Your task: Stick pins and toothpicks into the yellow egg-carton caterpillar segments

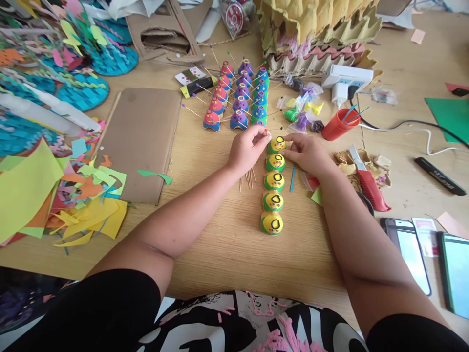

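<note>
Where the hands (246, 150) (310, 153) nearly meet, yellow-and-green strip (274, 181), far end between

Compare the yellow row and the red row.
Yellow row: yellow over green; red row: red over blue. The right hand touches the yellow row; no hand touches the red row. Sticks jut from the red row; none from the yellow row's nearest four humps. Both have five humps.

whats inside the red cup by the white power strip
Thin blue sticks lean inside the red cup, upper ends poking out. Their lower ends, and anything at the bottom, are hidden by its wall.
</note>
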Demonstrator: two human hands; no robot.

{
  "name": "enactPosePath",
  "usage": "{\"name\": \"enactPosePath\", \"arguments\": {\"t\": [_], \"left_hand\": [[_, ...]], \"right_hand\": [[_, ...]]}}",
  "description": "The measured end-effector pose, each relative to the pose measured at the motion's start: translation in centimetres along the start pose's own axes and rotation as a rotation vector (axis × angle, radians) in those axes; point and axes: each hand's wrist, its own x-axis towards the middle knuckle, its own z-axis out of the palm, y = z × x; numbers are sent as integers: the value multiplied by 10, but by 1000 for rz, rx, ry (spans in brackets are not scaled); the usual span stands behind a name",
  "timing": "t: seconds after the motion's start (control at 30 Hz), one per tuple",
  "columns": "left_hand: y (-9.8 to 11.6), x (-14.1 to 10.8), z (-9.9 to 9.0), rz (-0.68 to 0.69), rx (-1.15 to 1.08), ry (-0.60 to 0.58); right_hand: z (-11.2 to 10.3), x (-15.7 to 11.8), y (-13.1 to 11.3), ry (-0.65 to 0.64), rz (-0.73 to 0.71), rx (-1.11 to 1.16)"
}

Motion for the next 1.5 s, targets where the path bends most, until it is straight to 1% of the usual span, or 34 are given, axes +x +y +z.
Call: {"name": "enactPosePath", "arguments": {"t": [0.13,0.27,0.53,0.7,0.9,1.1,1.33,1.5], "left_hand": [[2,0,-1,-3,1,-16],[1,0,-1,-9,14,-8],[5,-2,-3,21,79,-7],[8,-3,-4,64,95,-11],[7,-3,-3,63,127,-25],[6,-4,-3,21,79,14],[-6,-3,0,-7,-63,83],[-8,-2,0,-20,-62,89]], "right_hand": [[0,0,2,10,-25,-9],[1,1,6,0,-28,-21],[1,2,6,4,-18,-22],[0,2,4,-2,-20,-21],[1,2,5,-8,-6,-20],[1,1,5,-10,-16,12],[1,1,4,-9,-20,15],[1,1,3,-1,3,-17]]}}
